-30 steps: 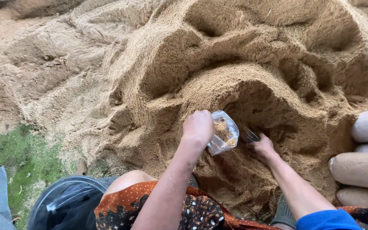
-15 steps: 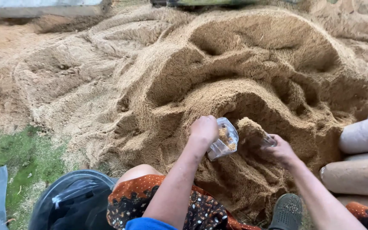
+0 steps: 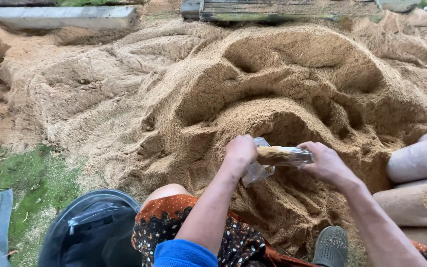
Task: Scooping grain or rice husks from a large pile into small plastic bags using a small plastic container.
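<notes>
A large heap of tan sawdust (image 3: 273, 84) fills most of the view, with a scooped hollow in its near side. My left hand (image 3: 240, 150) grips the mouth of a clear plastic bag (image 3: 256, 172) that hangs below it. My right hand (image 3: 326, 162) holds a clear plastic container (image 3: 285, 155) full of sawdust, lying sideways with its mouth against the bag's opening. Both hands are in front of the hollow.
A dark round bucket (image 3: 92, 232) lined with plastic stands at lower left by my knee. Filled pale sacks (image 3: 421, 160) lie stacked at the right. My grey shoe (image 3: 331, 245) rests on the sawdust. Wooden planks (image 3: 65, 15) lie behind the heap. Green ground (image 3: 11, 173) shows at left.
My right hand came out of the hollow holding the filled container and brought it up to the bag's mouth. My left hand stayed on the bag. The view tilted upward.
</notes>
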